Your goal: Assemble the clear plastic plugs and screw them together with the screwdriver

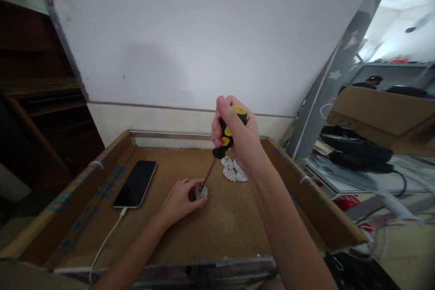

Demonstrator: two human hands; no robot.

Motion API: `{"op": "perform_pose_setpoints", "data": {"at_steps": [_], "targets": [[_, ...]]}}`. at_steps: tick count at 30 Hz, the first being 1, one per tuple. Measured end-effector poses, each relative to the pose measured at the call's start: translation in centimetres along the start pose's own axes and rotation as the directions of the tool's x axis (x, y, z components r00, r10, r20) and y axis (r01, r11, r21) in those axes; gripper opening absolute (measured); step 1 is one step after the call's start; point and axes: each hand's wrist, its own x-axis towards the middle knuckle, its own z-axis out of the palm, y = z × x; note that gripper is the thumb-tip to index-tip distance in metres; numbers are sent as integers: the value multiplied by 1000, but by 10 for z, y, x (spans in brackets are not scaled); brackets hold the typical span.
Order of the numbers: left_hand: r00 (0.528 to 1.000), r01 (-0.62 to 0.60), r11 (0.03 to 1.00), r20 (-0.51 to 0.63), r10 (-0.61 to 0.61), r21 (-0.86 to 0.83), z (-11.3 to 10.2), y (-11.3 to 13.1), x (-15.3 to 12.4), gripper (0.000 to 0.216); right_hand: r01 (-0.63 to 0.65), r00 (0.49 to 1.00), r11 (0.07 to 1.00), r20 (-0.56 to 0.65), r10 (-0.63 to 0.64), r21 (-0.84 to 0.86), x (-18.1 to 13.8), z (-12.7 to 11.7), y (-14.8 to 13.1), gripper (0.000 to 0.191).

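Observation:
My right hand (243,138) is wrapped around the black and yellow handle of a screwdriver (209,172), which tilts with its shaft pointing down and to the left. Its tip meets a small clear, round, knob-like piece (201,192) on the cardboard. My left hand (181,199) pinches that piece between thumb and fingers, partly covering it. Whether a screw sits under the tip is too small to tell. Just beyond my right wrist lie several similar clear, scalloped pieces (233,170) in a cluster, some with a small gold-coloured centre.
A cardboard tray (217,226) with raised sides forms the work surface. On its left lies a phone (136,184) with a white cable (106,241) running toward me. A white board (204,31) stands behind. To the right are a grey post (316,90), an open cardboard box (380,113) and, farther off, a person (370,82).

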Motion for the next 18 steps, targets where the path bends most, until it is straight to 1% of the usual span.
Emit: {"op": "perform_pose_setpoints", "data": {"at_steps": [3,4,5,7,9,10,12,13,15,16,18], "targets": [[1000,21,1000,-5,-21,7,0,1,0,42,-48,993,999,113,46,20,1,-4,1,35],[1000,23,1000,-8,-23,6,0,1,0,42,-45,991,999,125,44,4,1,-4,1,35],[1000,21,1000,-9,-21,2,0,2,0,42,-19,994,1000,103,20,-13,0,-3,1,31],[1000,9,1000,-6,-9,-14,-1,3,0,41,43,999,999,10,-42,-27,-1,-2,1,26],[1000,0,1000,-4,0,-24,-1,3,0,40,62,996,998,-68,-64,-25,-1,-1,0,33],[1000,-2,1000,-3,2,-27,-1,3,0,39,45,997,999,-66,-46,-18,-1,-1,0,32],[1000,-6,1000,2,6,-29,-1,2,0,35,-15,1000,1000,14,15,-7,0,-2,-2,24],[1000,-12,999,8,12,-30,-1,1,0,33,-38,997,999,68,38,2,0,-2,-2,23],[1000,-25,999,17,26,-28,0,0,-1,32,-65,986,998,153,62,13,0,-1,-2,28],[999,-30,999,16,30,-24,0,-1,-1,32,-49,989,999,143,47,13,0,1,-1,27],[999,-32,999,3,32,-15,1,-1,-1,33,42,999,999,11,-42,7,-1,6,3,21]]}}
